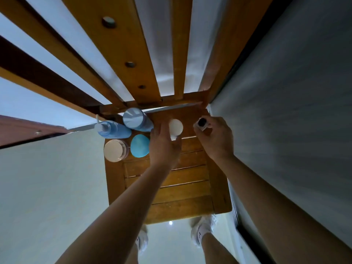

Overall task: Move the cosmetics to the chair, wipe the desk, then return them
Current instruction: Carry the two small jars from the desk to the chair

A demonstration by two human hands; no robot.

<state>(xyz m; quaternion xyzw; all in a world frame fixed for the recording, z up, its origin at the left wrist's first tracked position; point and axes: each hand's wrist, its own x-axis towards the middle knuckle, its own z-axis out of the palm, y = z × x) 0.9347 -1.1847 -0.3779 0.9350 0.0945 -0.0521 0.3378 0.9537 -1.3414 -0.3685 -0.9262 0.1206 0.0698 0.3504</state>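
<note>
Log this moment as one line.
left hand holds white bottle | right hand holds dark-capped bottle | both at chair seat

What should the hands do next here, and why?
Probably set both items down and let go. The left hand grips a white-capped bottle and the right hand a black-capped bottle, both over the bare seat, near the jar and pump bottle already there.

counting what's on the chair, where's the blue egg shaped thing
Head view: the blue egg-shaped item sits on the left side of the chair seat, between the white-lidded jar and the left hand.
</note>
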